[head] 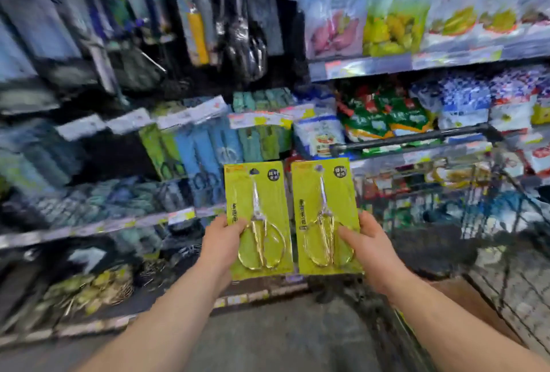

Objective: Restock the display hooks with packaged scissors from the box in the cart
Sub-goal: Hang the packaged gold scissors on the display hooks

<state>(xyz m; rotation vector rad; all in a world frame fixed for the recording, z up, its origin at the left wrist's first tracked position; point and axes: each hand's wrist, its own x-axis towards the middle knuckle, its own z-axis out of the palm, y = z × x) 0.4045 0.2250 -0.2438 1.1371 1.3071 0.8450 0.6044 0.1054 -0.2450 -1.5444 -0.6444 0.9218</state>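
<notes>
Lime-green card pack of gold-handled scissors in the left hand, twin pack in the right hand, each pinched at its outer edge; likely light, stiff, slick.

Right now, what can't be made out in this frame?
All from the head view:
1. Hooks: motion blur smears the display; no free hook can be picked out.
2. Box: only a brown corner shows behind the right forearm; contents hidden.
3. Fingers of left hand and right hand: behind the left card and right card.
4. Card print: too small, blurred.
</notes>
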